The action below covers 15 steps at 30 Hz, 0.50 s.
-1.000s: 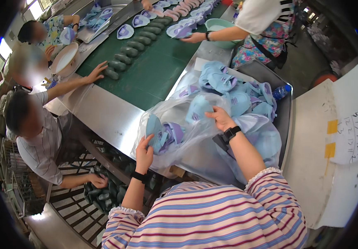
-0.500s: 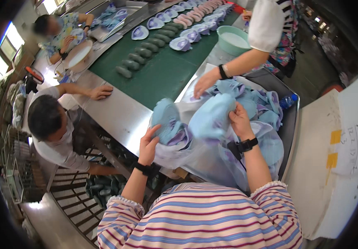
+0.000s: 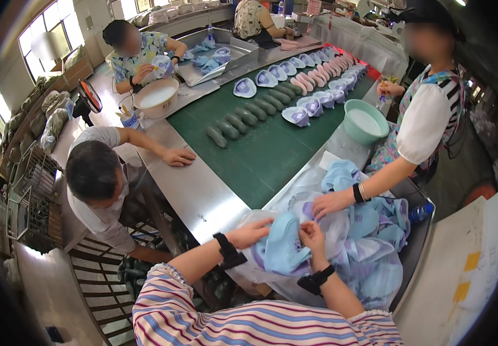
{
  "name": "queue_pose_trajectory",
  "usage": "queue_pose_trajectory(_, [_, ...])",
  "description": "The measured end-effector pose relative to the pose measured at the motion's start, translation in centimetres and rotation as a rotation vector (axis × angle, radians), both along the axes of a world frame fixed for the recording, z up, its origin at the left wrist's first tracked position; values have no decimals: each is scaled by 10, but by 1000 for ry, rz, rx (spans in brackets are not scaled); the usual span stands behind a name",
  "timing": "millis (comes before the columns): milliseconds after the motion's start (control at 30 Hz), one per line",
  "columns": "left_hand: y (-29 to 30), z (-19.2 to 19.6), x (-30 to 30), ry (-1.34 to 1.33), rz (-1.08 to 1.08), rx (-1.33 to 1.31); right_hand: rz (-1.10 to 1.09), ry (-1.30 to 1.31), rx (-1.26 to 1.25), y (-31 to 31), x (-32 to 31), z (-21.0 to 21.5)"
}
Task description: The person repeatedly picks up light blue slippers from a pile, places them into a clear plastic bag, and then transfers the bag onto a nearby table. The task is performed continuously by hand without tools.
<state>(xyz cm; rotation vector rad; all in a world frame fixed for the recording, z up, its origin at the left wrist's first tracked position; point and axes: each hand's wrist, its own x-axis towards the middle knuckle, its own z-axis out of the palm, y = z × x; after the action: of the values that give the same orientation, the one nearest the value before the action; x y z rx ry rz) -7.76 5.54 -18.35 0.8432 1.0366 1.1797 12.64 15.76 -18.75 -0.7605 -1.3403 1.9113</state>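
Left grip (image 3: 251, 232) and right grip (image 3: 313, 237) hold the light-blue shoe upper (image 3: 283, 245) at ten and two o'clock; I'd guess light, floppy, best edge-held.

Belt (image 3: 243, 164): in the middle of the table (image 3: 203, 196), running away toward the far right
Lasts (image 3: 249, 118): in a slanting row along the belt
Uppers (image 3: 296, 116): on the belt, one line left of the lasts, another right
Left basin (image 3: 145, 108): left of the belt
Cup (image 3: 128, 121): beside the left basin, on its nearer side
Far tray (image 3: 238, 62): behind the left basin, more uppers in it
Right basin (image 3: 366, 129): right of the belt
Near tray (image 3: 422, 245): right front, before the right basin, a heap of uppers in it
Bottle (image 3: 421, 213): at the near tray's right edge
Front upper (image 3: 284, 242): between left hand (image 3: 250, 233) and right hand (image 3: 312, 237), left of the heap
Slatted rack (image 3: 96, 282): lower left, below the table
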Motion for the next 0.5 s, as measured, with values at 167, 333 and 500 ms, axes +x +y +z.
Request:
queue_pose_trajectory(167, [8, -9, 15, -639, 21, -449, 342, -353, 151, 28, 12, -19])
queue_pose_trajectory(333, [9, -2, 26, -47, 75, -235, 215, -454, 164, 18, 21, -6])
queue_pose_trajectory(500, [54, 57, -79, 108, 758, 125, 436, -590, 625, 15, 38, -58])
